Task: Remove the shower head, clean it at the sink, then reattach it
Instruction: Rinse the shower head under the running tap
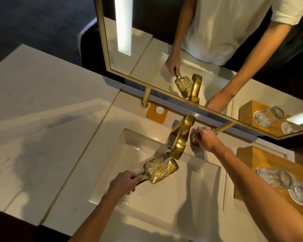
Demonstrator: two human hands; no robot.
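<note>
A gold rectangular shower head (160, 170) lies face up over the white sink basin (112, 172), under the gold faucet spout (180, 137). Water runs from the spout onto its nozzle face and splashes. My left hand (123, 182) is closed around the shower head's handle at the lower left. My right hand (205, 138) grips the gold tap handle (193, 137) just right of the faucet, covering most of it.
A gold-framed mirror (110, 67) stands behind the sink and reflects my arms. A wooden tray (248, 159) with upturned glasses (276, 179) sits on the right counter. An orange coaster (157, 113) with a white disc lies behind the basin. Pale stone counter (33, 119) spreads left.
</note>
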